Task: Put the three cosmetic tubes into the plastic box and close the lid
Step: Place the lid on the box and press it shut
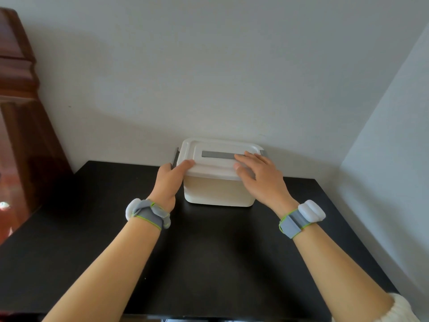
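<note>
A white plastic box point(216, 194) stands at the back of the black table point(209, 252), against the wall. Its white lid point(216, 167) with a flat grey handle strip point(218, 155) lies on top. My left hand point(169, 182) grips the box's left end: the thumb rests on the lid's corner and the fingers curl around the grey side latch point(175, 156), which sticks out. My right hand point(257, 175) lies flat on the right part of the lid, fingers spread. No cosmetic tubes are in view; the box's inside is hidden.
White walls close in behind the box and along the right side. A dark red wooden cabinet point(18, 89) stands at the left of the table. Both wrists carry grey bands with white pods.
</note>
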Motion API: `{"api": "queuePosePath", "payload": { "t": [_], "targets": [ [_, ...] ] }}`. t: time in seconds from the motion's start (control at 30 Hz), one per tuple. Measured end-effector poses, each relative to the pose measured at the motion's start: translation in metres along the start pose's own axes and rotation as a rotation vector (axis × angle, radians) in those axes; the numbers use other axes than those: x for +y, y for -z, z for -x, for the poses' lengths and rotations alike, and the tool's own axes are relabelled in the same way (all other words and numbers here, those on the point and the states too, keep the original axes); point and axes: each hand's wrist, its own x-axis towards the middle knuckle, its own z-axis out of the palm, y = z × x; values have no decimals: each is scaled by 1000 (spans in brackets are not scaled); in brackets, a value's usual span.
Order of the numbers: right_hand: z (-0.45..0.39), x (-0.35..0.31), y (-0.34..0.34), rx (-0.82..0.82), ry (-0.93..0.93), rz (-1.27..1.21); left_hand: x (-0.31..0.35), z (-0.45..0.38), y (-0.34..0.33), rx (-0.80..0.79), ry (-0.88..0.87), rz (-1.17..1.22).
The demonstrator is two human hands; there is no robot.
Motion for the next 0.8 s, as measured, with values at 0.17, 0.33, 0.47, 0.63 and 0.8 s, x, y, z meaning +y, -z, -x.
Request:
{"api": "queuePosePath", "payload": {
  "t": [0.17,0.33,0.47,0.63,0.8],
  "targets": [
    [1,-2,1,2,-3,-4,2,1,-2,14,-177,-47],
    [2,-3,3,-5,1,2,1,5,-5,28,-203,-103],
    [2,-3,4,-18,2,9,3,8,-5,71,-252,-180],
    [1,-3,6,-34,-7,2,2,7,-6,121,-333,-329],
    [1,-4,6,-38,-2,0,3,8,-5,132,-412,-475]
  ]
}}
